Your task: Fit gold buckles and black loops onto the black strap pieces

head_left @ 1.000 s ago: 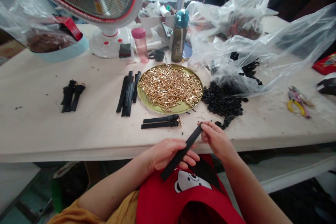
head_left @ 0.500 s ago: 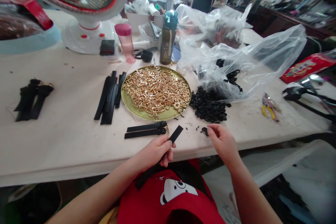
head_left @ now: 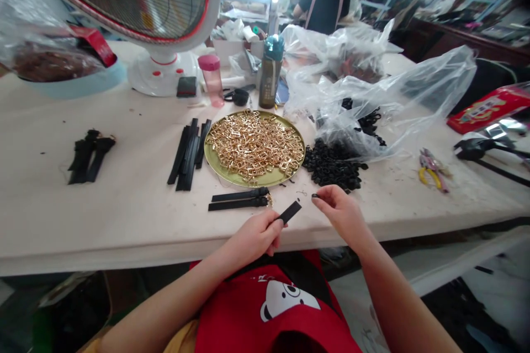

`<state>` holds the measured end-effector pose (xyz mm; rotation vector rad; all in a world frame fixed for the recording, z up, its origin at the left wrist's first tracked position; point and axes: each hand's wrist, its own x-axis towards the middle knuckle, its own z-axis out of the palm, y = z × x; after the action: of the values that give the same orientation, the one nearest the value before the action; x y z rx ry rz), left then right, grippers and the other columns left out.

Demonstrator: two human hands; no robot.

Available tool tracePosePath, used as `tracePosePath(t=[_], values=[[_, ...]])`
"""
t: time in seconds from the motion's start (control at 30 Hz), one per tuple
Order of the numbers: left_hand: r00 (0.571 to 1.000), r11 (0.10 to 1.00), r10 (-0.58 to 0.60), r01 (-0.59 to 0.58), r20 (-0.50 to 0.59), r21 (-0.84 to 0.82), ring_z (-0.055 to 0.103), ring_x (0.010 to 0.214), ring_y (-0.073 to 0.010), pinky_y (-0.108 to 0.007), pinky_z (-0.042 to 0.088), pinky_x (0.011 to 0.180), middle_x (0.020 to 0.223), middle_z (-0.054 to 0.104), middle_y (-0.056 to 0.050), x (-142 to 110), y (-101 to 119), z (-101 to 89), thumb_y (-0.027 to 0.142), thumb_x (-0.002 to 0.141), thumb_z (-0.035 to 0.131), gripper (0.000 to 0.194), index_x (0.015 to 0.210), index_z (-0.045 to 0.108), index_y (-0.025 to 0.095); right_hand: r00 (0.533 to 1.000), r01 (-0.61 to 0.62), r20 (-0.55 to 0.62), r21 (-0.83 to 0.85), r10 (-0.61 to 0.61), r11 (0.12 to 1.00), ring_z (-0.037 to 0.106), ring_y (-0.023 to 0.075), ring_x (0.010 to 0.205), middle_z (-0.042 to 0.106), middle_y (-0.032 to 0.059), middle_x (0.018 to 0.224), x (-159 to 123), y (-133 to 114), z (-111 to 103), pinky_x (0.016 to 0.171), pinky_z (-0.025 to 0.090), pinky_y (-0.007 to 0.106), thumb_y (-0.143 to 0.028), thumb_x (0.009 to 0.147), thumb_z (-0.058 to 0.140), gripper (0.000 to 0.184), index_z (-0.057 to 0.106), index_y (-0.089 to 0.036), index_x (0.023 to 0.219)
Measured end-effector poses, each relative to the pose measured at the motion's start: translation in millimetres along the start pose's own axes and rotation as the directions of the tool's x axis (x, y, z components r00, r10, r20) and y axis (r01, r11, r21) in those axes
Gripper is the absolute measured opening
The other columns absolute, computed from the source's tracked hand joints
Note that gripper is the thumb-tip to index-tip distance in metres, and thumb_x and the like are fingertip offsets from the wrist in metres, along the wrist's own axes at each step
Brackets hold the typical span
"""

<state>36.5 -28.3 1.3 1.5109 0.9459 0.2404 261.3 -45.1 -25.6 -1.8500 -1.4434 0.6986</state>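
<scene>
My left hand (head_left: 255, 236) is closed around a black strap (head_left: 289, 213) whose tip sticks out toward the table edge. My right hand (head_left: 340, 211) pinches a small black loop (head_left: 315, 196) between thumb and forefinger, just right of the strap tip. Beyond my hands lie two finished black straps (head_left: 239, 199) with gold buckles. A round gold tray (head_left: 228, 175) holds a heap of gold buckles (head_left: 255, 144). A pile of black loops (head_left: 333, 162) lies right of the tray.
Plain black straps (head_left: 188, 153) lie left of the tray, and another bundle (head_left: 88, 155) sits farther left. A fan (head_left: 159, 66), bottles (head_left: 269, 73), plastic bags (head_left: 389, 100) and pliers (head_left: 430, 168) stand around. A person in black works at the far side.
My right hand let go of the strap's end, reached to the loops by the pile and now pinches one. My left hand slid up the strap.
</scene>
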Motion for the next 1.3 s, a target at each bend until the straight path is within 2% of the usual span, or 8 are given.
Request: tracePosePath(t=[0.07,0.13,0.27,0.37,0.57,0.8,1.13,1.3], values=[[0.995,0.996,0.072,-0.068,-0.074,0.055,0.049,0.050,-0.0086,-0.020,0.037,0.050,0.062,0.054,0.003,-4,3,3.6,0.031,0.086,0.033,0.022,0.075,0.046,0.017,0.995,-0.100,0.056,0.369,0.085,0.924,0.054,0.0137,0.066,0.057,0.0006,0.073,-10,-13,9,0.065,0.044,0.029,-0.041,0.070,0.064,0.029,0.054,-0.018,0.086],[0.978,0.982,0.139,-0.116,-0.154,0.151,0.049,0.052,-0.0089,-0.020,0.035,0.053,0.061,0.053,0.003,-8,6,6.4,0.029,0.086,0.033,0.023,0.073,0.047,0.018,0.977,-0.212,0.138,0.611,0.161,0.763,0.055,0.0114,0.065,0.058,-0.0011,0.071,-19,-26,18,0.069,0.046,0.027,-0.041,0.064,0.071,0.033,0.055,-0.018,0.080],[0.942,0.952,0.212,-0.139,-0.260,0.272,0.048,0.056,-0.0099,-0.021,0.032,0.055,0.060,0.053,0.003,-18,8,10.1,0.029,0.087,0.033,0.024,0.071,0.048,0.018,0.931,-0.364,0.303,0.803,0.203,0.471,0.056,0.0076,0.062,0.058,-0.0034,0.066,-31,-41,30,0.065,0.049,0.020,-0.035,0.055,0.079,0.034,0.052,-0.016,0.066],[0.939,0.942,0.222,-0.138,-0.262,0.306,0.049,0.059,-0.0112,-0.022,0.032,0.056,0.062,0.054,0.002,-24,6,12.4,0.030,0.088,0.032,0.024,0.077,0.050,0.018,0.930,-0.364,0.308,0.841,0.199,0.401,0.057,0.0069,0.061,0.058,-0.0034,0.065,-36,-44,35,0.061,0.049,0.017,-0.038,0.057,0.078,0.033,0.055,-0.016,0.066],[0.959,0.906,0.202,-0.107,-0.198,0.409,0.050,0.059,-0.0123,-0.022,0.030,0.054,0.063,0.056,0.000,-28,2,8.1,0.030,0.087,0.033,0.025,0.079,0.054,0.018,0.962,-0.266,0.182,0.789,0.202,0.553,0.056,0.0064,0.058,0.060,-0.0040,0.070,-44,-44,42,0.061,0.047,0.018,-0.038,0.060,0.076,0.032,0.059,-0.020,0.080],[0.963,0.794,0.249,-0.141,-0.105,0.592,0.049,0.059,-0.0127,-0.024,0.026,0.053,0.066,0.058,-0.001,-28,-2,-8.1,0.032,0.087,0.033,0.030,0.075,0.056,0.017,0.977,-0.182,0.200,0.581,0.077,0.794,0.056,0.0117,0.061,0.060,-0.0006,0.064,-45,-42,45,0.063,0.045,0.025,-0.043,0.063,0.071,0.033,0.060,-0.017,0.081],[0.967,0.740,0.256,-0.205,0.013,0.641,0.046,0.055,-0.0125,-0.025,0.021,0.049,0.064,0.058,-0.001,-23,-7,-24.2,0.032,0.086,0.035,0.031,0.071,0.059,0.018,0.938,-0.234,0.342,0.493,0.061,0.838,0.053,0.0130,0.059,0.059,-0.0003,0.061,-37,-45,48,0.059,0.042,0.027,-0.042,0.063,0.070,0.030,0.060,-0.017,0.076],[0.964,0.789,0.260,-0.183,-0.050,0.586,0.054,0.065,-0.0153,-0.024,0.031,0.057,0.075,0.063,-0.003,-15,-10,-18.9,0.033,0.087,0.033,0.032,0.082,0.061,0.019,0.918,-0.299,0.388,0.530,0.086,0.794,0.054,0.0138,0.058,0.060,0.0003,0.060,-34,-49,55,0.059,0.043,0.028,-0.045,0.058,0.072,0.033,0.061,-0.017,0.073]])
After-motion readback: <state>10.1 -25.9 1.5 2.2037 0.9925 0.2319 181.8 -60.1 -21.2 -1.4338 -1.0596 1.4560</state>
